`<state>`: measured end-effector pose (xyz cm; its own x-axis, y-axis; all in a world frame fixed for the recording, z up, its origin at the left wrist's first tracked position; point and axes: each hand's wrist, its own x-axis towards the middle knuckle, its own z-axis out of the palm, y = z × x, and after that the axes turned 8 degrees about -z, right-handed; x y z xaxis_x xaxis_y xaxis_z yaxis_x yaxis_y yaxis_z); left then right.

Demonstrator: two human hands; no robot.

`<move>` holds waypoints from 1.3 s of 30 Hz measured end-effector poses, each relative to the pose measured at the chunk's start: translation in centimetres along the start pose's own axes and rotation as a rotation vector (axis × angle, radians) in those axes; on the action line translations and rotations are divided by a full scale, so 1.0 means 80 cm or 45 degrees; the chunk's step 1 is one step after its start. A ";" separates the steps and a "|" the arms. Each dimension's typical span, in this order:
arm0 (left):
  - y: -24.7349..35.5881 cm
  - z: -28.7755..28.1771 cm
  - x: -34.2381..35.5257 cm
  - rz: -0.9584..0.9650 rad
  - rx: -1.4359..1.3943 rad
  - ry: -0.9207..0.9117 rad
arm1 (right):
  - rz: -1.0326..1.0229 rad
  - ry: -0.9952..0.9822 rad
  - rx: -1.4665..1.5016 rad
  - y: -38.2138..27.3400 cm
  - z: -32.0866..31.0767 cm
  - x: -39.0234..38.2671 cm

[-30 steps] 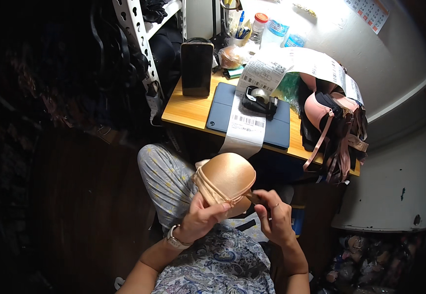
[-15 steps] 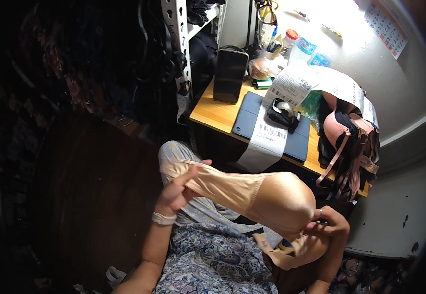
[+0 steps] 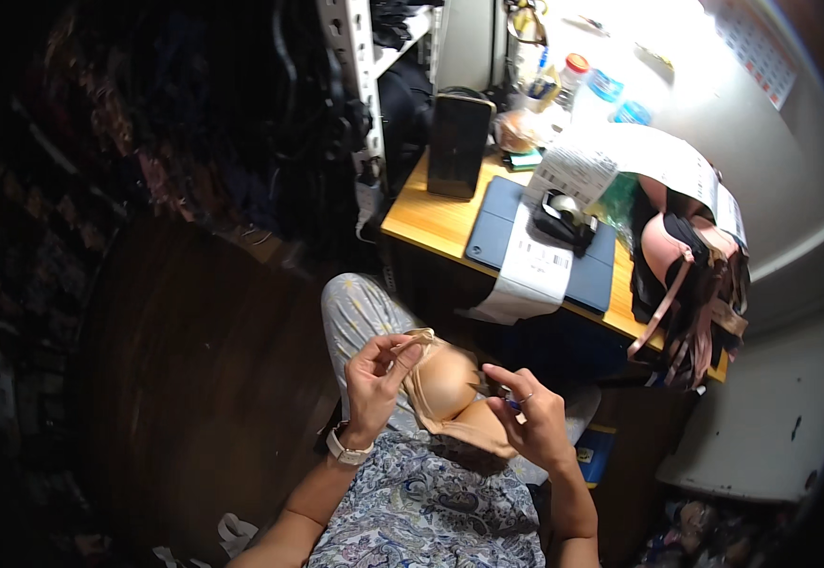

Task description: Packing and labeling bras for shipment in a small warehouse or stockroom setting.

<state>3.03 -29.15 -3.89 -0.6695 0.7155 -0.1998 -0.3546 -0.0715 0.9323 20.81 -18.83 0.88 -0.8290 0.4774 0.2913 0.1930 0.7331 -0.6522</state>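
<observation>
A beige bra [image 3: 450, 379] lies folded over my lap, its padded cups facing up and its band bunched below them. My left hand [image 3: 374, 383] pinches the upper left edge of it between thumb and fingers. Over the right side of the cups, my right hand [image 3: 535, 417] has thumb and forefinger closed on a small dark tool [image 3: 490, 383]. That tool is blurred and looks pointed, with a bit of blue by the fingers; its exact kind cannot be made out. Its tip is close to the cup.
Ahead is a wooden table [image 3: 421, 222] with a phone [image 3: 459, 147], a dark blue tablet case [image 3: 492, 227], a tape dispenser [image 3: 564, 222] and printed labels [image 3: 537, 270]. Several bras [image 3: 668, 251] hang over its right end. A blue-yellow package [image 3: 597, 454] is right of my lap.
The bra, stretched out between my hands earlier, is now folded lower over my lap. My right hand has moved left and holds the small dark tool at the cups.
</observation>
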 end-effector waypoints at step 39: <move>-0.133 0.033 -0.002 -0.353 1.044 -0.677 | 0.700 -0.568 1.002 0.107 0.020 -0.109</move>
<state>8.64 -26.70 -13.01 -0.1836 0.8653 -0.4664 0.2375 0.4995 0.8331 28.86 -17.44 -8.36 -0.8794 0.3101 -0.3612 0.3383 -0.1267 -0.9325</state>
